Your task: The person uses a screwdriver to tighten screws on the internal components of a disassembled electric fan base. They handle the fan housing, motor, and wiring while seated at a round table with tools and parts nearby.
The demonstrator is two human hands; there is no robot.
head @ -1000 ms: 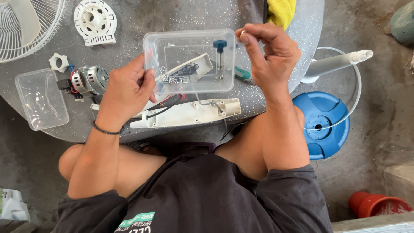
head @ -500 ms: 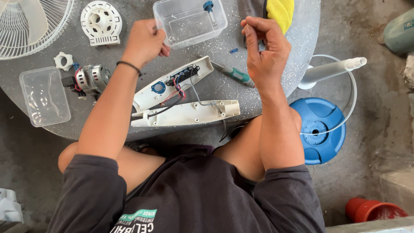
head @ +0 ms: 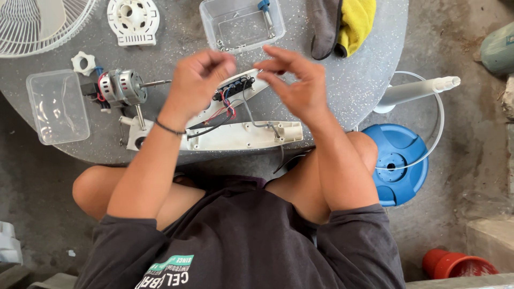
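Change since earlier: both hands are now drawn together above the white switch housing (head: 243,109); the clear tray (head: 242,24) has been set down at 12 o'clock on the table (head: 364,80).
Left hand: the left hand (head: 199,80) is curled loosely, fingertips pinched; whether anything small is held cannot be told.
Right hand: the right hand (head: 297,83) is half open, fingers extended toward the left; nothing visible is gripped.
Switch housing: it lies near the table's 6 o'clock edge, opened into two long shells, with wires (head: 225,115) between.
Handling: the plastic shells are judged light, stiff and somewhat brittle; the wires are soft and easily snagged. Hold is best taken on the shell's long sides, away from the switch block (head: 234,87).
Edges: the lower shell sits close to the table rim, so slipping off is a risk.
Open room: bare surface is seen at 2 o'clock, below the cloths (head: 345,24); the motor (head: 120,88) crowds 9 o'clock.
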